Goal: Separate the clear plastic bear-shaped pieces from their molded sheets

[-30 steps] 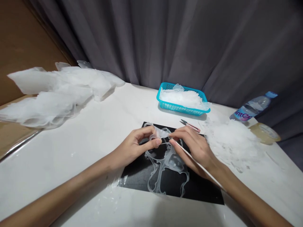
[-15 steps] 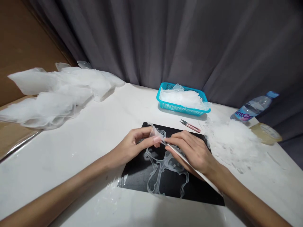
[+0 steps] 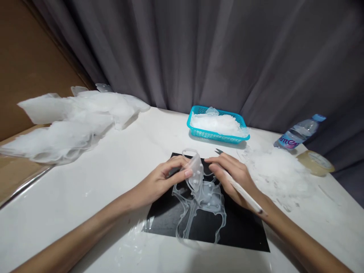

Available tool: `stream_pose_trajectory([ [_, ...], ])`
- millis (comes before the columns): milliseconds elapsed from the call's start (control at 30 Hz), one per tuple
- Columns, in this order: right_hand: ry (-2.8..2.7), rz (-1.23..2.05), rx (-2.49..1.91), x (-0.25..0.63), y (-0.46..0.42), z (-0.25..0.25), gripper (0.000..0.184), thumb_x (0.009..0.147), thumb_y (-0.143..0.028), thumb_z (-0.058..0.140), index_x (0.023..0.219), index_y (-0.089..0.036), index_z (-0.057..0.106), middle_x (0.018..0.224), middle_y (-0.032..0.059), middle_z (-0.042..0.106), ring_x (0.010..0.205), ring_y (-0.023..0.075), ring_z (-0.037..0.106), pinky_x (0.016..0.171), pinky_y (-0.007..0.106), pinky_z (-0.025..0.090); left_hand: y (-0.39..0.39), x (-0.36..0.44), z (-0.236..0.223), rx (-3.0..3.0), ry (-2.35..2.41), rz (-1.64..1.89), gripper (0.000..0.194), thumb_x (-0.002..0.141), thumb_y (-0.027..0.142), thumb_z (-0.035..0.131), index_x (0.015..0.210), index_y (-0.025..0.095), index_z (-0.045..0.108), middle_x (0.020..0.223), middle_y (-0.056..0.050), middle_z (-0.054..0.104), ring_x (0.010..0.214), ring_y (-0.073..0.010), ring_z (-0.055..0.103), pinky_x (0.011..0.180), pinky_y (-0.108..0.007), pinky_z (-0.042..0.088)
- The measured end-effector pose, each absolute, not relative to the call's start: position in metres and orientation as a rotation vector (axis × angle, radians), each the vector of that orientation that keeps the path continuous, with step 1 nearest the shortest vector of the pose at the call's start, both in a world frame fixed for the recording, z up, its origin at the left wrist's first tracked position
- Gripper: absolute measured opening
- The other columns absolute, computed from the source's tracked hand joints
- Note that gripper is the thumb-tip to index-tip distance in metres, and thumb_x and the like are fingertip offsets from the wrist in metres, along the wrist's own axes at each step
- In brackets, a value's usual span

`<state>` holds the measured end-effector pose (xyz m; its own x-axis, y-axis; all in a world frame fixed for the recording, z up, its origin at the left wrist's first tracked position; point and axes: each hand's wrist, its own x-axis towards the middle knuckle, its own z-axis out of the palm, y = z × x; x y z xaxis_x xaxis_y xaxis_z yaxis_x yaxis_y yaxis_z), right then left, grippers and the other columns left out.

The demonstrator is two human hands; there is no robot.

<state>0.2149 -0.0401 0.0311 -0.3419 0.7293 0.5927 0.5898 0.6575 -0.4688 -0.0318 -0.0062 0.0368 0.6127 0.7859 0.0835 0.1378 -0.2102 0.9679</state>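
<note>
My left hand [image 3: 163, 176] pinches a thin translucent plastic sheet [image 3: 196, 176] between thumb and fingers; small white raised dots show on its lifted flap. The lower part of this sheet is an open frame of curved strips draped over a black mat [image 3: 241, 233]. Just right of the flap, my right hand [image 3: 236, 176] is closed round a slim white pen-like tool [image 3: 243, 193], whose back end slants down along the wrist. The tool's tip is hidden by the fingers, which are apart from the flap.
A blue basket [image 3: 217, 135] of white translucent pieces stands behind the mat, with small thread snips [image 3: 218, 151] in front. Scraps [image 3: 278, 170], a water bottle [image 3: 298, 132] and a tape roll [image 3: 317, 163] lie right. Stacked translucent sheets [image 3: 71, 121] lie left.
My right hand has drawn back to the right, away from the sheet, with the tool. The flap in my left hand now stands turned up, showing its dots.
</note>
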Motion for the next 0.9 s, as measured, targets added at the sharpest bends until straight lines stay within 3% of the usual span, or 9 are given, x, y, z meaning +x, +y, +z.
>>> stream_pose_trajectory([
  [67, -2.156, 0.258, -1.030, 0.214, -0.037, 0.025, 0.028, 0.102, -0.040, 0.064, 0.116, -0.017, 0.067, 0.097, 0.0080, 0.072, 0.090, 0.0212, 0.068, 0.083, 0.035, 0.054, -0.007, -0.034, 0.037, 1.824, 0.698, 0.638, 0.023, 0.103, 0.040, 0.059, 0.095, 0.023, 0.071, 0.133, -0.007, 0.064, 0.134, -0.0271, 0.051, 0.118, -0.047, 0.037],
  [133, -2.237, 0.313, -1.008, 0.213, -0.037, 0.023, 0.035, 0.099, -0.048, 0.067, 0.113, -0.016, 0.067, 0.099, 0.0091, 0.073, 0.092, 0.0228, 0.068, 0.083, 0.036, 0.053, -0.009, -0.035, 0.037, 1.916, 0.636, 0.512, 0.020, 0.103, 0.039, 0.061, 0.097, 0.025, 0.073, 0.139, -0.006, 0.061, 0.140, -0.0265, 0.046, 0.122, -0.049, 0.033],
  [200, -2.243, 0.384, -1.036, 0.215, -0.038, 0.029, 0.028, 0.103, -0.044, 0.061, 0.101, -0.018, 0.069, 0.093, 0.0067, 0.073, 0.088, 0.0208, 0.068, 0.083, 0.034, 0.052, -0.013, -0.035, 0.036, 1.987, 0.588, 0.380, 0.016, 0.101, 0.039, 0.065, 0.098, 0.027, 0.075, 0.139, -0.006, 0.061, 0.138, -0.0253, 0.047, 0.122, -0.047, 0.034],
  [300, -2.151, 0.478, -1.153, 0.225, -0.036, 0.047, 0.035, 0.109, -0.034, 0.048, 0.085, -0.019, 0.068, 0.082, 0.0019, 0.071, 0.078, 0.0156, 0.066, 0.077, 0.029, 0.049, -0.025, -0.029, 0.032, 2.087, 0.527, 0.274, 0.015, 0.098, 0.039, 0.069, 0.093, 0.027, 0.076, 0.139, -0.004, 0.062, 0.139, -0.0261, 0.045, 0.121, -0.045, 0.036],
  [433, -2.237, 0.399, -1.215, 0.241, -0.033, 0.060, 0.033, 0.109, -0.038, 0.050, 0.091, -0.019, 0.070, 0.085, 0.0029, 0.071, 0.082, 0.0171, 0.067, 0.078, 0.030, 0.049, -0.045, -0.017, 0.025, 2.252, 0.524, 0.273, 0.014, 0.102, 0.037, 0.064, 0.104, 0.025, 0.072, 0.136, -0.007, 0.065, 0.140, -0.0278, 0.047, 0.117, -0.042, 0.038],
  [500, -2.382, 0.317, -1.235, 0.244, -0.033, 0.054, 0.035, 0.102, -0.050, 0.060, 0.097, -0.017, 0.071, 0.092, 0.0061, 0.073, 0.091, 0.0218, 0.069, 0.084, 0.035, 0.050, -0.049, -0.014, 0.024, 2.296, 0.569, 0.309, 0.017, 0.102, 0.038, 0.065, 0.112, 0.025, 0.069, 0.132, -0.008, 0.066, 0.134, -0.0274, 0.053, 0.114, -0.039, 0.040],
  [600, -2.565, 0.260, -1.256, 0.240, -0.037, 0.039, 0.062, 0.083, -0.070, 0.073, 0.109, -0.014, 0.071, 0.103, 0.0116, 0.074, 0.103, 0.0301, 0.070, 0.090, 0.041, 0.051, -0.040, -0.020, 0.029, 2.326, 0.629, 0.349, 0.023, 0.098, 0.045, 0.068, 0.111, 0.025, 0.069, 0.129, -0.007, 0.066, 0.123, -0.0259, 0.060, 0.107, -0.036, 0.043],
  [700, -2.670, 0.276, -1.233, 0.232, -0.044, 0.031, 0.077, 0.071, -0.076, 0.077, 0.115, -0.013, 0.068, 0.108, 0.0128, 0.074, 0.104, 0.0319, 0.070, 0.091, 0.042, 0.050, -0.018, -0.034, 0.033, 2.369, 0.737, 0.375, 0.021, 0.103, 0.042, 0.061, 0.111, 0.024, 0.068, 0.115, -0.005, 0.069, 0.107, -0.0227, 0.064, 0.097, -0.035, 0.046],
  [900, -2.758, 0.311, -1.224, 0.218, -0.050, 0.034, 0.039, 0.089, -0.053, 0.077, 0.095, -0.016, 0.066, 0.096, 0.0078, 0.073, 0.091, 0.0247, 0.069, 0.077, 0.034, 0.046, 0.021, -0.055, 0.028, 2.393, 0.928, 0.418, 0.023, 0.105, 0.041, 0.053, 0.100, 0.023, 0.068, 0.100, -0.003, 0.071, 0.093, -0.0201, 0.065, 0.087, -0.033, 0.047],
])
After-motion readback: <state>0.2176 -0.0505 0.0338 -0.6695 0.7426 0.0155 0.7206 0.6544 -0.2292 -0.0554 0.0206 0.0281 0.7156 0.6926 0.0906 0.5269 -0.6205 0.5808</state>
